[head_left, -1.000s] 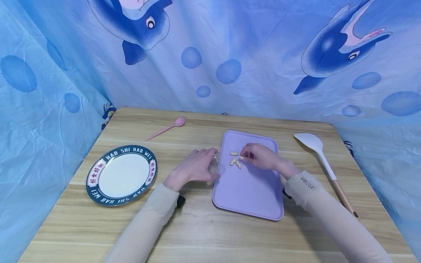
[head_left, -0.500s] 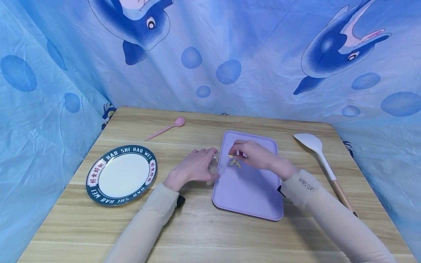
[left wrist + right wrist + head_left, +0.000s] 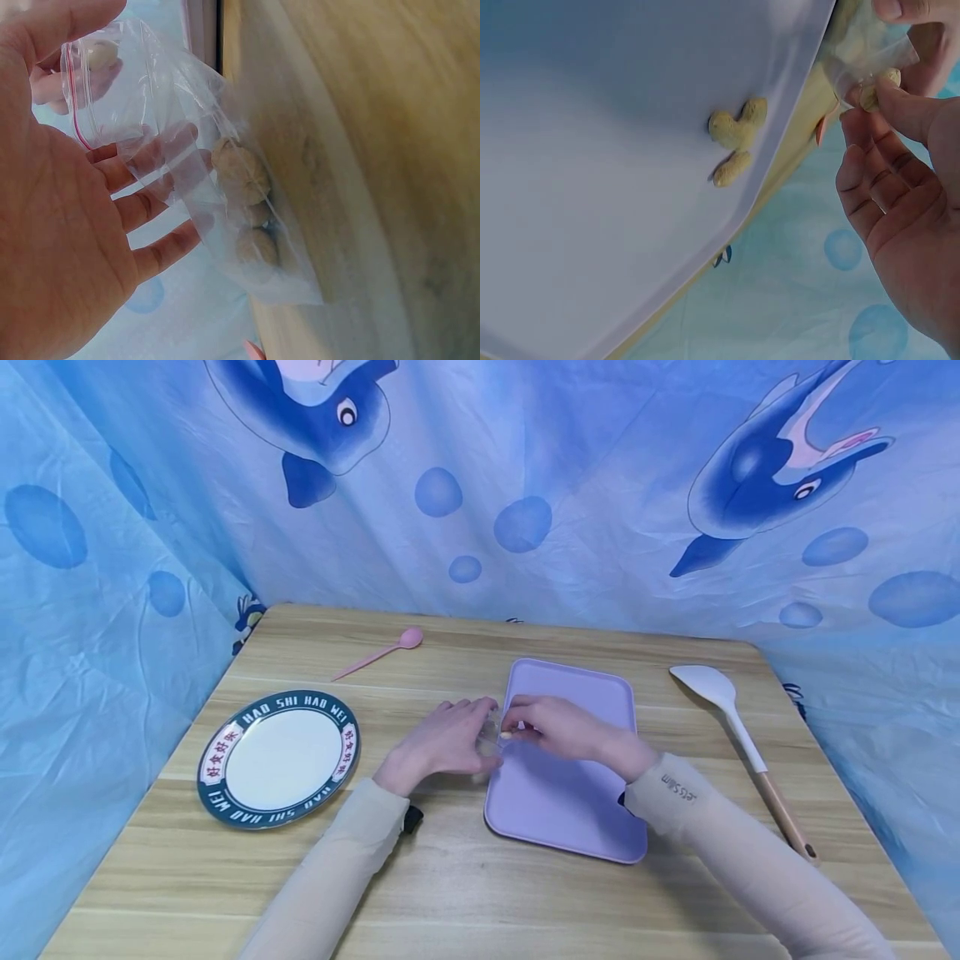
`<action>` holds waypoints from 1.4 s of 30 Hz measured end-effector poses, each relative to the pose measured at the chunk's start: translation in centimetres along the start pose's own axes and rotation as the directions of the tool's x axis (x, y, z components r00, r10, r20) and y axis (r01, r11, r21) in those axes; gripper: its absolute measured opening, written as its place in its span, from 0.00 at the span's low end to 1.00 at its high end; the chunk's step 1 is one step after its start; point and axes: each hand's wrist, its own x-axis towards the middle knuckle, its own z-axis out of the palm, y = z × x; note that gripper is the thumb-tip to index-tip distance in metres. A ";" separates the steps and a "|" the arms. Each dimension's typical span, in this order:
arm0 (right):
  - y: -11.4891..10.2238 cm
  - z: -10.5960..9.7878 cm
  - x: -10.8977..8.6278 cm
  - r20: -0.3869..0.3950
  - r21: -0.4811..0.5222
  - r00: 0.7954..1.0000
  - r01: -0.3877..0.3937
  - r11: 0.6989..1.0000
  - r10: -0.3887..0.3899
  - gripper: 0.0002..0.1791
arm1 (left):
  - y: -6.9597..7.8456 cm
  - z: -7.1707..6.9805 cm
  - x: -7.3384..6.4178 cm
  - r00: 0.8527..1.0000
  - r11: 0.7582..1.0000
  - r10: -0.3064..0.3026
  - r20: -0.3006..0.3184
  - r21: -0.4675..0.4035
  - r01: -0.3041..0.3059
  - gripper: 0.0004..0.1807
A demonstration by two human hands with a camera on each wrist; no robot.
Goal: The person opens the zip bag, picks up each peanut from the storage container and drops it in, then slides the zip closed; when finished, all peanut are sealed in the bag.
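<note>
My left hand (image 3: 446, 739) holds a clear zip bag (image 3: 172, 97) by its mouth, at the left edge of the purple tray (image 3: 562, 802). Tan, lumpy nuts (image 3: 240, 172) lie in the bottom of the bag. Between the thumb and fingers of my right hand (image 3: 562, 727) is a peanut in its shell (image 3: 868, 97), right at the bag's opening. Unshelled peanuts (image 3: 735, 133) lie close together on the tray near its edge; in the head view my right hand hides them.
A white plate with a dark green rim (image 3: 281, 760) lies at the left. Behind it is a pink spoon (image 3: 409, 638). A white spatula with a wooden handle (image 3: 720, 689) lies right of the tray. A blue dolphin-print curtain (image 3: 480, 485) hangs around the table.
My right hand has picked a peanut up off the tray and carried it left to the bag's mouth. The left hand and bag have stayed in place.
</note>
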 end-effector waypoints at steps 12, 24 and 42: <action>-0.3 0.6 -0.1 0.011 0.010 1.000 0.000 1.000 0.000 0.11 | 0.1 0.0 0.0 1.000 1.000 0.003 0.002 0.008 -0.003 0.45; -0.4 0.7 -0.2 0.010 0.026 1.000 -0.020 0.999 0.020 0.11 | 0.0 0.1 0.0 1.000 1.000 0.002 0.004 0.009 -0.002 0.45; 0.3 -0.5 -0.7 -0.045 0.036 0.997 -0.060 0.998 0.062 0.12 | 0.0 0.0 0.2 1.000 1.000 -0.004 0.004 0.008 0.004 0.45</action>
